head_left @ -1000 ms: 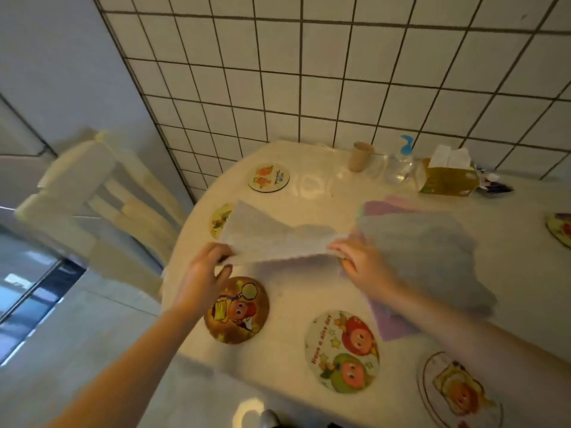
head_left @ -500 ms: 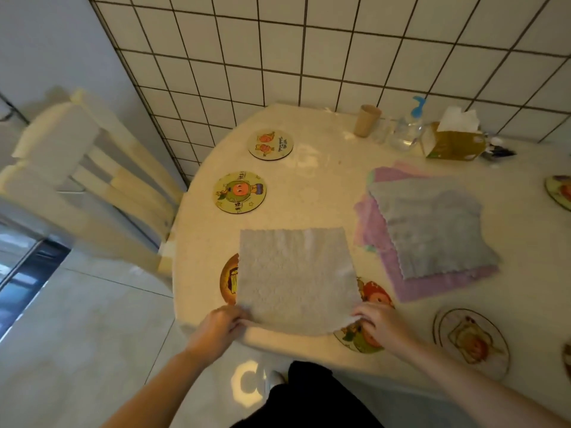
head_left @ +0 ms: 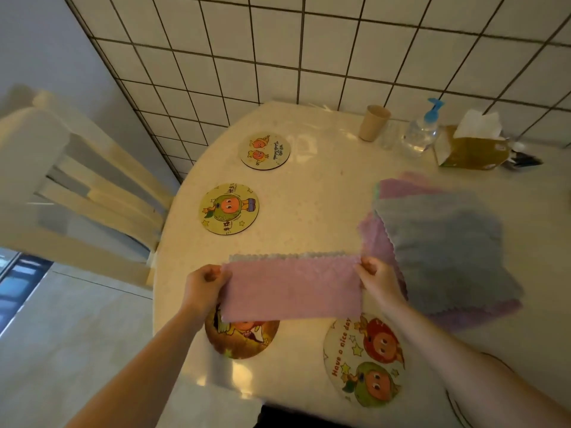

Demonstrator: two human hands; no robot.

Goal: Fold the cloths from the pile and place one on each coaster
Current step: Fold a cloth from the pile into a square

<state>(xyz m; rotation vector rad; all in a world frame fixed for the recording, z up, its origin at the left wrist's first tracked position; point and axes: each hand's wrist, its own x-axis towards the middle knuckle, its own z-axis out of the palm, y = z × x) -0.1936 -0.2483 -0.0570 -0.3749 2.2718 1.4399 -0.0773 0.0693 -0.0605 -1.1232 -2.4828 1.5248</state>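
Note:
A cloth (head_left: 292,287), pink on the side facing me and grey along its far edge, is folded in half into a wide strip near the table's front edge. My left hand (head_left: 205,285) pinches its left end and my right hand (head_left: 378,281) pinches its right end. The strip partly covers a brown round coaster (head_left: 244,339). Another coaster reading "Have a nice day" (head_left: 364,361) lies bare to the right. Two more bare coasters lie farther back on the left: a green-figure coaster (head_left: 228,208) and a pale coaster (head_left: 265,150). The pile of grey and pink cloths (head_left: 441,245) lies at my right.
The round cream table (head_left: 315,196) stands against a tiled wall. At the back stand a paper cup (head_left: 372,122), a blue-capped bottle (head_left: 423,131) and a tissue box (head_left: 472,148). A cream chair (head_left: 77,193) is at the left.
The cloth was spread flat in front of me; now it is folded in half, pink side up. Both hands have moved away from me with its ends.

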